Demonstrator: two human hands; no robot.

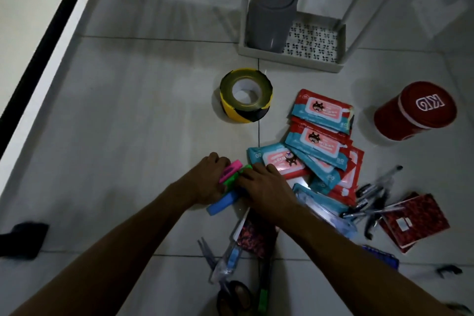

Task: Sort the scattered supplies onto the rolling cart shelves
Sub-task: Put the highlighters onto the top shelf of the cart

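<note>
On the tiled floor (133,115), the left hand (205,179) was curled around a cluster of highlighters (230,173), pink and green, with a blue one (221,202) lying just beneath it. The right hand (266,187) pressed against the same cluster from the other side, fingers bent; whether it truly gripped one was hard to tell in the dim light. Beyond them stood a yellow-and-black tape roll (245,96). Right of the hands lay overlapping wipe packs (320,136), then pens (377,195) and a red notebook (413,220). A red tin (415,111) stood near the white cart (289,58), whose bottom shelf held a grey bin (269,20).
</note>
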